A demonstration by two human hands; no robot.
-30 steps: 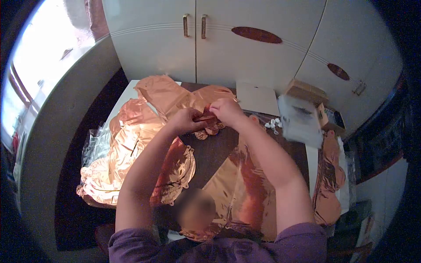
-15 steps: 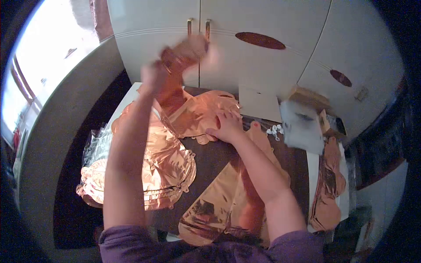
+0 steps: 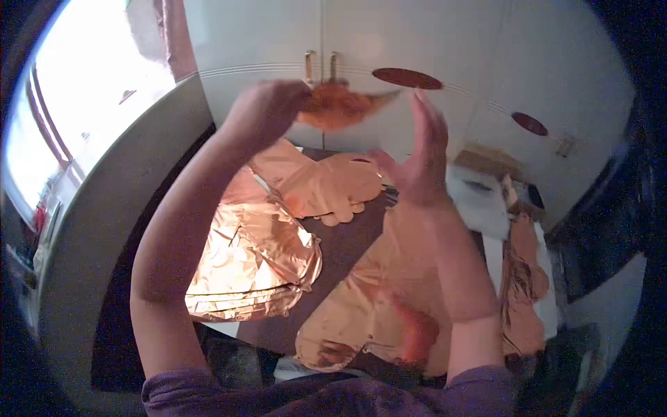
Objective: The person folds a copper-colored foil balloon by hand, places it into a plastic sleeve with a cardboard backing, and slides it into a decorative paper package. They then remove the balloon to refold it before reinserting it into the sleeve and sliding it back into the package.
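My left hand (image 3: 271, 108), raised in front of the cupboard, is closed on a blurred, raised flap (image 3: 340, 106) of rose-gold foil balloon. Opposite it, my right hand (image 3: 420, 156) is up with thumb and fingers apart, nothing between them. Below both hands, a flat rose-gold foil balloon (image 3: 330, 184) with a scalloped edge lies across the dark table. My left forearm hides part of it. A crinkled, shiny foil balloon (image 3: 253, 257) is at the left, and another flat one (image 3: 354, 313) stretches toward my body under my right arm.
More folded foil (image 3: 524, 292) lies along the table's right edge. Behind it are a clear plastic bag (image 3: 479, 201) and a small open box (image 3: 524, 197). White cupboard doors (image 3: 264, 42) stand behind the table; a curved grey panel (image 3: 90, 208) borders the left.
My right hand has lifted off the flat balloon and risen, its fingers spreading. My left hand has come lower, holding the foil flap more level. The view has shifted slightly.
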